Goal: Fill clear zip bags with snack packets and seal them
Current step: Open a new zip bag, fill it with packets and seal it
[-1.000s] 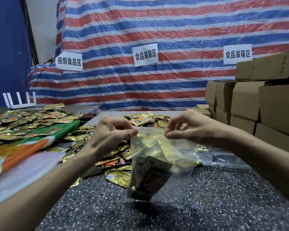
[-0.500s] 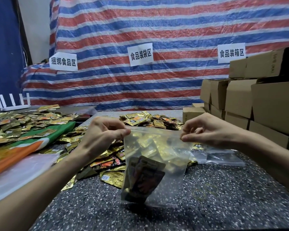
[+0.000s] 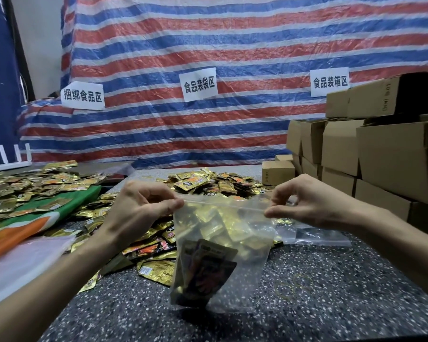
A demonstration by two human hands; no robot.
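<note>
Clear zip bag (image 3: 245, 233) is upright mid-frame over the bench (image 3: 319, 292); can't tell if its bottom touches. Left hand (image 3: 139, 211) pinches the zip strip's 9 o'clock end, right hand (image 3: 307, 206) pinches the 3 o'clock end, fingers (image 3: 269, 214) clenched on it. Strip is taut between them. Dark snack packets (image 3: 203, 267) sit low in the bag. Loose packet pile (image 3: 208, 183) is at 12 o'clock behind it, cardboard boxes (image 3: 381, 156) at 2 o'clock.

You've got a clear glossy plastic zip bag (image 3: 245, 233) over a rough speckled stone-look tabletop (image 3: 331, 292), shiny gold foil snack packets (image 3: 208, 183), matt brown cardboard boxes (image 3: 393, 156).
</note>
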